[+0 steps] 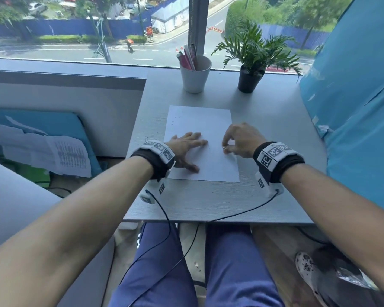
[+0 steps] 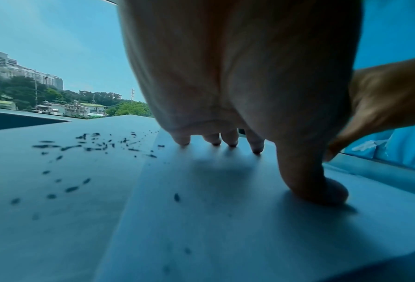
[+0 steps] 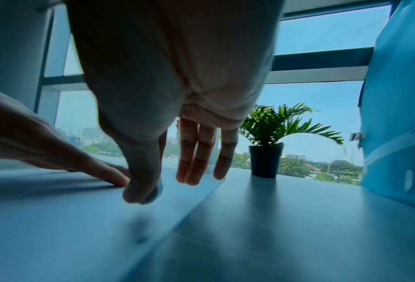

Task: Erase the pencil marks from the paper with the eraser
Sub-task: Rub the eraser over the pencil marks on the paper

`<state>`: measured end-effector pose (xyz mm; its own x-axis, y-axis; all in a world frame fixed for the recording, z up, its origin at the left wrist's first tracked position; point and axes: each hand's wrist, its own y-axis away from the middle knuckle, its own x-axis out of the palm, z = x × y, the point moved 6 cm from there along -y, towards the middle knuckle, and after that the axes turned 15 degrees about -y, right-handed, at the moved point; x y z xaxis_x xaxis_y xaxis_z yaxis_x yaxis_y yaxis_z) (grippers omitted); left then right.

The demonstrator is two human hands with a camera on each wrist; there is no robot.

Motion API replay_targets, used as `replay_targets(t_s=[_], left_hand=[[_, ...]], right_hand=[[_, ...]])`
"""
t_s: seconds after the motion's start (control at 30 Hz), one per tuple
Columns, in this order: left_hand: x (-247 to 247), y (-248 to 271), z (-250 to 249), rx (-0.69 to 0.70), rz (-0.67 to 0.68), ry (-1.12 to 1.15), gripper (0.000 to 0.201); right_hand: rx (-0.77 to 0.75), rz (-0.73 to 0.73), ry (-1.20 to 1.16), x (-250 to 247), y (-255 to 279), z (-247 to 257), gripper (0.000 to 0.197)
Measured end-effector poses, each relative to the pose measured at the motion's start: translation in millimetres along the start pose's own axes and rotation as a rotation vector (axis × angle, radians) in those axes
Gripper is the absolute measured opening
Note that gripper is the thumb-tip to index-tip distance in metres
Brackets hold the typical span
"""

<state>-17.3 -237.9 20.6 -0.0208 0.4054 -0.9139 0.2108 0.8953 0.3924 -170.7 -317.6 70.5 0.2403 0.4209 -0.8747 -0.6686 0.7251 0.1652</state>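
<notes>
Your left hand lies flat, fingers spread, pressing the lower left of the paper at frame centre. Your right hand pinches what looks like the eraser between thumb and forefinger, tip down on the sheet's right side. Eraser crumbs litter the table left of the paper. Further back: white cup, potted plant.

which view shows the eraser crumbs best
The left wrist view: the dark eraser crumbs lie large and distinct on the table beside the paper. The head view shows only tiny specks near the sheet's far left corner. The right wrist view shows none.
</notes>
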Motion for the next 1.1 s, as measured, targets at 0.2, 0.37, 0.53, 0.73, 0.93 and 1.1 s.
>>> replay_targets(t_s=[0.2, 0.37, 0.53, 0.73, 0.93, 1.1], left_hand=[[11.2, -6.6, 7.0, 0.012, 0.071, -0.046, 0.128], [12.7, -6.3, 7.2, 0.018, 0.091, -0.065, 0.131], [12.5, -6.9, 6.9, 0.024, 0.089, -0.064, 0.13], [14.7, -9.0, 8.5, 0.017, 0.066, -0.051, 0.131], [17.6, -9.8, 8.7, 0.02, 0.076, -0.063, 0.133], [17.1, -10.4, 7.0, 0.012, 0.091, -0.078, 0.134]], right_hand=[[0.007, -0.116, -0.254, 12.6, -10.8, 19.0, 0.014], [-0.04, -0.021, -0.303, 40.3, 9.0, 40.6, 0.012], [0.064, -0.166, -0.287, 13.9, -9.9, 19.0, 0.015], [0.029, -0.033, -0.271, 29.8, 2.8, 33.3, 0.011], [-0.018, -0.05, -0.284, 46.7, 13.4, 56.8, 0.006], [0.122, -0.166, -0.347, 27.2, -6.0, 34.7, 0.008]])
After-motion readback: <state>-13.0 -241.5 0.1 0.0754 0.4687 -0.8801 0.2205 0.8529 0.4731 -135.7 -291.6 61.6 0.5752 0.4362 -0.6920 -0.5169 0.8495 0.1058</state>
